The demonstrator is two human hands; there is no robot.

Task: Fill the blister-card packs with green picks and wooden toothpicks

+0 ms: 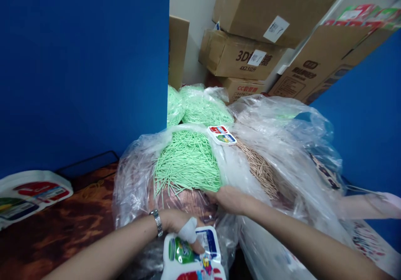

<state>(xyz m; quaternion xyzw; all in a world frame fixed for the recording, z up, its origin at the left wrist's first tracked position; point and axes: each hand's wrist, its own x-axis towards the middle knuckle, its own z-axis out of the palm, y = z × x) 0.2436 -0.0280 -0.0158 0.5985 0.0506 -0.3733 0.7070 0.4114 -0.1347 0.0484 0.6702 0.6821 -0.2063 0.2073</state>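
My left hand (pixel 180 223), with a metal watch on the wrist and a white wrap around a finger, grips a white printed package (pixel 192 255) with green, blue and red pictures. Just beyond it, my right hand (pixel 228 198) is closed at the lower right edge of a heap of thin green sticks (pixel 188 159). Its fingertips are turned away, so what they pinch is hidden. The sticks lie in a clear plastic bag (pixel 134 159) that is open toward me. A similar printed package (pixel 222 135) rests on the plastic at the heap's upper right.
Brown sticks (pixel 258 167) fill another clear bag (pixel 291 146) on the right. Bagged green sticks (pixel 205 107) stand behind. Cardboard boxes (pixel 244 54) are stacked at the back. A blue panel (pixel 84 63) rises at left, above another printed package (pixel 34 194) on the brown patterned table (pixel 78 221).
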